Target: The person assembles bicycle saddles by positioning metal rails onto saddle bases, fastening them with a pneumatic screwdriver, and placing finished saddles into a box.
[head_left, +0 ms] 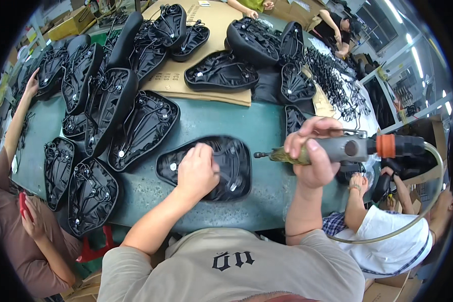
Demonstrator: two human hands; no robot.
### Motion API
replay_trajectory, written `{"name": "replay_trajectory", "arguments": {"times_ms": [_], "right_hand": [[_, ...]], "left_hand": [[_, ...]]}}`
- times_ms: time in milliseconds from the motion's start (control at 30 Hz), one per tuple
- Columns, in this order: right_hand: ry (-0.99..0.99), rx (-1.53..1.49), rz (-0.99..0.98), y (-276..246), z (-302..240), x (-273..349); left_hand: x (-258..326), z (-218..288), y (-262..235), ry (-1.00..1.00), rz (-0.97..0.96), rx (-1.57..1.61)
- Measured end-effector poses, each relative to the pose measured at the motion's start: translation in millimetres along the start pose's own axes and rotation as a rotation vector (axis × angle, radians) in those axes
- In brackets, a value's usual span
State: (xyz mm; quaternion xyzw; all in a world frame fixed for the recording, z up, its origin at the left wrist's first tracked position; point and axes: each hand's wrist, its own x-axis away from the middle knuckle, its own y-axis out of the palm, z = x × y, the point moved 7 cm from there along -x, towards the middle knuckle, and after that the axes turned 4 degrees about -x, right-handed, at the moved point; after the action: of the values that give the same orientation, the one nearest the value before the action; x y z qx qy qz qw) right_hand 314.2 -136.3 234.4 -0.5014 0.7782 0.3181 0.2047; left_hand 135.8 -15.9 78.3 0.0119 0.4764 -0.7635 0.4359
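Observation:
A black bicycle saddle (239, 168) lies underside up on the green table in front of me. My left hand (199, 170) is over its middle, fingers curled together. What they pinch, if anything, is hidden, and motion blurs the fingertips. Raised to the right of the saddle, my right hand (314, 151) grips an air screwdriver (345, 149), its handle partly wrapped in greenish material. The tool's bit points left toward the saddle, apart from it. From the tool's orange-collared rear end, a clear air hose (440, 176) curves down behind my right arm.
Several upturned saddles (145, 130) crowd the table's left side. More rest on a cardboard sheet (231, 95) at the far side. Black wire parts (332, 83) are heaped at the far right. Co-workers stand left, right and beyond; one person's hand (32, 84) touches a saddle at far left.

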Motion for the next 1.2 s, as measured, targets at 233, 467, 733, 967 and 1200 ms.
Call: {"name": "replay_trajectory", "arguments": {"times_ms": [233,467,733,967,1200], "right_hand": [[0.021,-0.055,-0.124,9,-7,24],[0.044,-0.068,-0.151,-1,33,19],[0.051,-0.073,-0.149,-7,40,9],[0.129,-0.078,-0.14,-15,78,19],[0.138,-0.01,-0.19,4,88,13]], "left_hand": [[-6,5,-1,0.095,0.149,-0.129],[4,-8,16,0.095,0.088,-0.132],[4,-11,15,0.028,0.022,-0.052],[4,-16,20,0.006,0.009,-0.05],[-5,-12,12,0.037,0.055,-0.048]]}}
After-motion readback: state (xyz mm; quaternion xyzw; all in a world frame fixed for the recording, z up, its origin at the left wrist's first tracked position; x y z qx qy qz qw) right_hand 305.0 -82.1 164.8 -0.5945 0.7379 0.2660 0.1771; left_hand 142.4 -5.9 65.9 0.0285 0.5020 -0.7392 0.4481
